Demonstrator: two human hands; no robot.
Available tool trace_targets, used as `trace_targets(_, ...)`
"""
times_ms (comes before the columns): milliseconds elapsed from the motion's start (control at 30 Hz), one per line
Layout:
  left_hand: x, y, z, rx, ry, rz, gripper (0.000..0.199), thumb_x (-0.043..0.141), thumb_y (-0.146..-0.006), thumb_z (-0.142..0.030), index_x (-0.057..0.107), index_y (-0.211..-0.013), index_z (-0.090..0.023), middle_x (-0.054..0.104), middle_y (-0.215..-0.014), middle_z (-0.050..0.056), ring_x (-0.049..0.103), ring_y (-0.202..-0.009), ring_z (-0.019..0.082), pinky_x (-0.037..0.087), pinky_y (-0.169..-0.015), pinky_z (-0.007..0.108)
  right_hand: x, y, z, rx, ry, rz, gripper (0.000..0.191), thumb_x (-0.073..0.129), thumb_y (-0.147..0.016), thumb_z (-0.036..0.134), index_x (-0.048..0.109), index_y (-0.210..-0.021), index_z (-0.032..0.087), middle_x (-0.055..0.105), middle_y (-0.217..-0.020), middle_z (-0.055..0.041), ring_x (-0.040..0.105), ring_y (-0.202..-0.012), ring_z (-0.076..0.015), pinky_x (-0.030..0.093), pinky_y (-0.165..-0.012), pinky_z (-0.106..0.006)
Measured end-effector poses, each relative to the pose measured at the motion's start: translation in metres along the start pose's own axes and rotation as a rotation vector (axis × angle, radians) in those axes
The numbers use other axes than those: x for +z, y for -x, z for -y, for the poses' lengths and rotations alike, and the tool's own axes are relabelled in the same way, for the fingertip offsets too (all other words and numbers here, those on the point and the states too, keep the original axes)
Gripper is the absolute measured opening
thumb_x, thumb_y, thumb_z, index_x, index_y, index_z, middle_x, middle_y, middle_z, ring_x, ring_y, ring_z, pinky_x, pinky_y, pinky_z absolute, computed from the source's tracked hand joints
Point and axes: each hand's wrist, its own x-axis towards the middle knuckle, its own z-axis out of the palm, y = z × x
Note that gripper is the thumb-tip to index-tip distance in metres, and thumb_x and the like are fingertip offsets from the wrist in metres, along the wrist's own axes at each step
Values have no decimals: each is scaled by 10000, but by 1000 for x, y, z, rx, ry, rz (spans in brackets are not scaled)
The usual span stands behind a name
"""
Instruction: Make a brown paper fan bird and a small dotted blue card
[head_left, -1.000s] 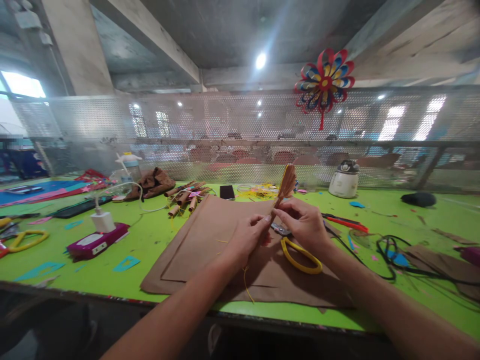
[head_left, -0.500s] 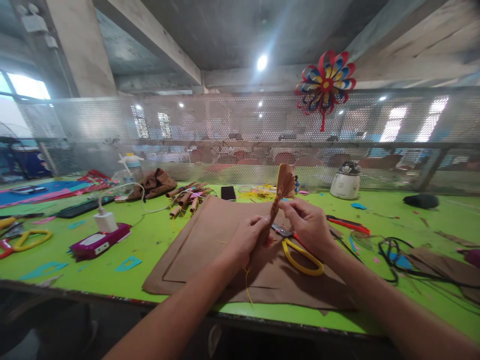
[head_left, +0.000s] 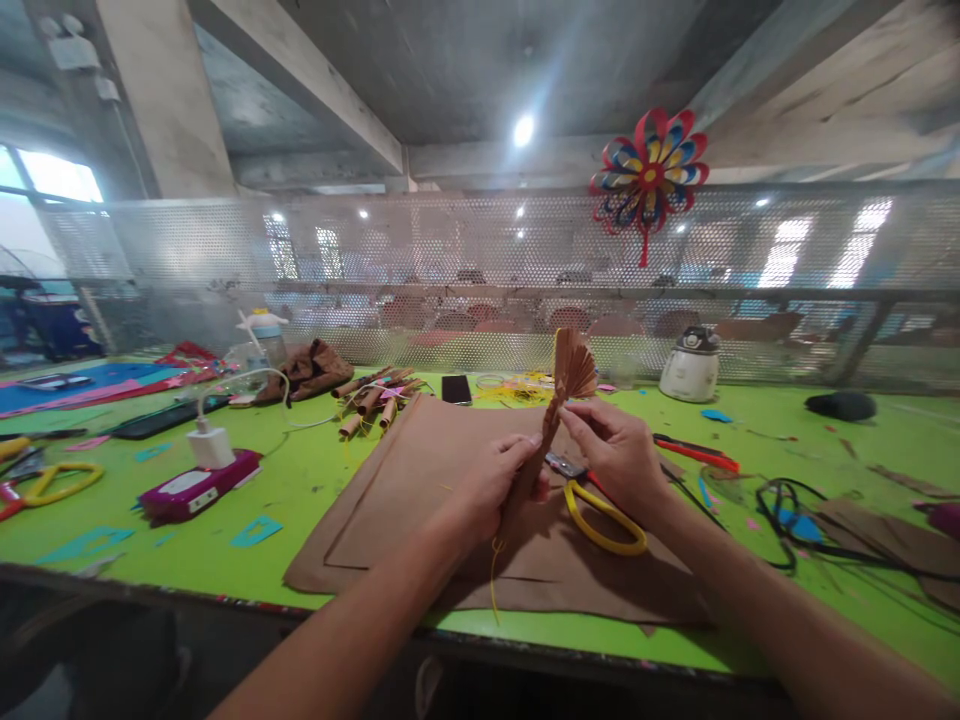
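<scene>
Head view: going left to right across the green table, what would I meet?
Yellow scissors handle, purple power strip, brown paper rolls, left hand, right hand, white container, dark rounded object.

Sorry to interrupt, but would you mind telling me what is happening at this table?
A person's left-hand grip holds a pleated brown paper piece, its upper end spread like a fan. The right-hand grip has its fingertips at the paper's edge, just below the spread. Yellow-handled metal scissors lie on large flat brown sheets beneath, and a thin yellow string trails below the left hand.
</scene>
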Motion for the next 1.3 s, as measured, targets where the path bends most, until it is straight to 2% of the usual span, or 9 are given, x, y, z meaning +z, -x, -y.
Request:
trace_targets(200,2,2,1,36,-29,45,307,607,-759,-455,507,-749,-165,563,-591,22,517,-516,106,410,-542,253,0,-1,2,-24,17,-36,171,565,-843,290,688,-842,172,681,-785,-60,612,-710,-175,484,-672,-316)
trace_targets(433,4,4,-1,45,-57,47,294,600,-769,-441,517,-763,-159,572,-595,19,527,-519,107,411,-557,250,1,0,3,-28,16,-35,160,575,-834,278,691,-813,169,670,-725,-39,582,-625,-146,456,-587,-274)
trace_targets(667,3,3,0,38,-69,44,328,624,-735,-465,528,-783,-155,565,-594,10,523,-515,106,398,-549,245,1,1,3,-35,18,-46,152,581,-825,268,691,-796,168,672,-715,-39,584,-625,-146,460,-590,-272)
trace_targets(933,3,3,1,38,-61,39,276,609,-764,-423,529,-763,-159,575,-592,21,523,-513,104,391,-535,237,2,2,5,-12,15,-36,151,583,-822,271,691,-795,170,661,-700,-36,571,-597,-141,451,-570,-266)
trace_targets(1133,3,4,-2,2,15,38,278,593,-782,-420,549,-788,-145,569,-596,17,525,-512,102,420,-549,241,0,2,4,-18,32,-50,151,590,-823,282,682,-788,167,647,-697,-34,556,-608,-147,445,-589,-283)
trace_targets(1300,-2,1,-6,-67,185,57,248,612,-773,-390,584,-800,-145,569,-608,17,542,-558,114,472,-613,268,-1,2,4,-4,31,-42,179,566,-846,294,692,-816,171,662,-743,-49,578,-666,-168,454,-636,-310)
